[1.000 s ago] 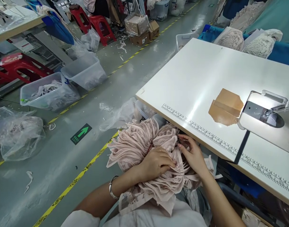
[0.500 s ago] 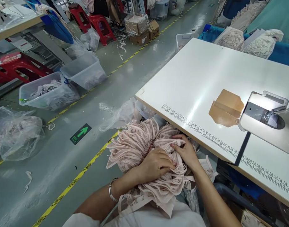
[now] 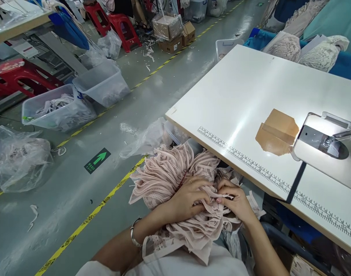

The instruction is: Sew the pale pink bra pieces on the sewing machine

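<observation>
A thick bundle of pale pink lace fabric pieces (image 3: 164,172) lies in my lap, fanned out in many layers, with a dark red tie across its middle. My left hand (image 3: 189,199) rests over the bundle, its fingers curled onto the layers near the right side. Just right of it, my right hand (image 3: 233,199) pinches the edge of one pink piece between thumb and fingers. Both hands are close together, and the fabric's folds hide some of the left fingertips.
A white sewing table (image 3: 221,88) with a printed ruler stands to the right, carrying brown tape (image 3: 277,132) and a sewing machine (image 3: 322,138). Plastic bins (image 3: 57,111), a plastic bag (image 3: 23,161) and red stools (image 3: 27,76) stand on the left. A person sits at the back.
My right hand has come down and slightly right, from the top of the bundle to a fabric edge beside my left hand. My left fingers have curled more.
</observation>
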Demonstrator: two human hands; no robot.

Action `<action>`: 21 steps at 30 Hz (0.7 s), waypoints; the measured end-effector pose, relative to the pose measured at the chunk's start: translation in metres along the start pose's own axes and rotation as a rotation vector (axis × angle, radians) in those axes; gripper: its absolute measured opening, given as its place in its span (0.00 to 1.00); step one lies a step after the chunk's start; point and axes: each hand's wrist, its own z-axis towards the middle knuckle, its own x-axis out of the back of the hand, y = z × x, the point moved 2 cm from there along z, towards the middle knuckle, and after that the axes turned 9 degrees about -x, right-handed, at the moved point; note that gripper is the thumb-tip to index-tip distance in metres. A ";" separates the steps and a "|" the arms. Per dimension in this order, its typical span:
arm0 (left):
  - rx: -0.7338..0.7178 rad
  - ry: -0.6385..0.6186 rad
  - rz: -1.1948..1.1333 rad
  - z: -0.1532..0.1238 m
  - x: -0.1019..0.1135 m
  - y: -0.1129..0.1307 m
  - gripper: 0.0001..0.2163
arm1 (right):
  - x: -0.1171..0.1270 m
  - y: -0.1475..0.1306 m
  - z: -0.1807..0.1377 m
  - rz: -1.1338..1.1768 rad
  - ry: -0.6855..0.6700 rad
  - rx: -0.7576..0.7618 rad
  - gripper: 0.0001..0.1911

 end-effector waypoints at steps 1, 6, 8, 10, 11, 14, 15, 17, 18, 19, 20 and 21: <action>0.002 -0.038 -0.023 0.000 -0.001 -0.001 0.02 | 0.000 0.002 0.000 0.008 -0.001 0.006 0.21; 0.007 -0.075 -0.023 -0.001 -0.003 -0.003 0.03 | 0.002 0.020 0.008 0.120 0.133 -0.074 0.24; -0.002 -0.062 -0.019 0.001 -0.004 -0.001 0.03 | 0.002 0.023 0.017 0.110 0.198 -0.118 0.21; -0.001 -0.055 -0.034 0.003 -0.003 0.000 0.03 | 0.002 0.018 0.029 0.064 0.198 -0.087 0.18; 0.002 -0.064 -0.053 0.005 -0.002 0.001 0.04 | 0.000 0.014 0.035 0.030 0.164 -0.053 0.18; 0.049 -0.108 -0.101 0.011 0.015 -0.002 0.10 | -0.008 0.001 0.047 -0.109 0.011 0.012 0.17; 0.100 -0.111 -0.087 0.014 0.025 -0.006 0.12 | -0.010 -0.002 0.049 -0.153 -0.025 0.017 0.17; 0.268 -0.081 0.000 0.021 0.051 -0.021 0.15 | -0.015 -0.007 0.051 -0.207 -0.054 0.027 0.15; 0.370 -0.067 0.059 0.026 0.065 -0.031 0.16 | -0.016 -0.008 0.050 -0.219 -0.061 0.037 0.16; 0.465 -0.064 0.115 0.031 0.079 -0.043 0.16 | -0.017 -0.010 0.049 -0.226 -0.065 0.047 0.16; 0.533 -0.103 0.158 0.037 0.090 -0.056 0.16 | -0.018 -0.011 0.048 -0.229 -0.066 0.056 0.17; 0.598 -0.164 0.197 0.043 0.099 -0.069 0.15 | -0.019 -0.011 0.046 -0.230 -0.067 0.064 0.17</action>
